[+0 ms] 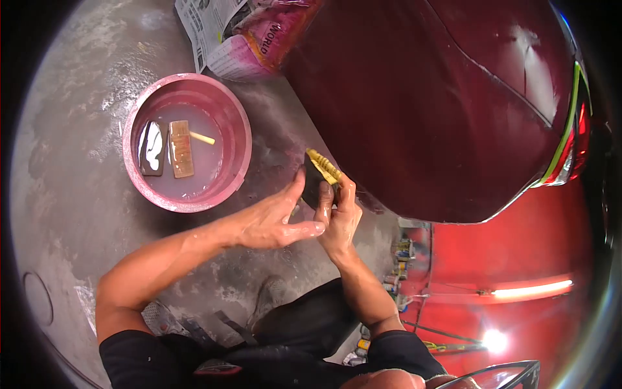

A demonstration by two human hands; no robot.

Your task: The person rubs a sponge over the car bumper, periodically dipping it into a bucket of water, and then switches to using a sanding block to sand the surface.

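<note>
Got a pink bucket [238, 142] at 10 o'clock on the floor [65, 129], with two flat blocks [181, 149] in cloudy water [194, 187]. Spotting newspaper [220, 63] around 11. Near the center, seeing the left hand [275, 220] mostly open, thumb stuck out, right by a dark sheet [313, 188]; can't tell if touching it. Just past center toward 12, looking at a ridged yellow pad [324, 166] against that sheet, pinched in the right hand [340, 217]. Seeing a maroon car panel [414, 123] at 2.

Grey floor [71, 123], blotched, wet-looking sheen in places. Red wall [466, 253] behind; against it a lit tube light [531, 290] and a glaring white lamp [495, 341].
</note>
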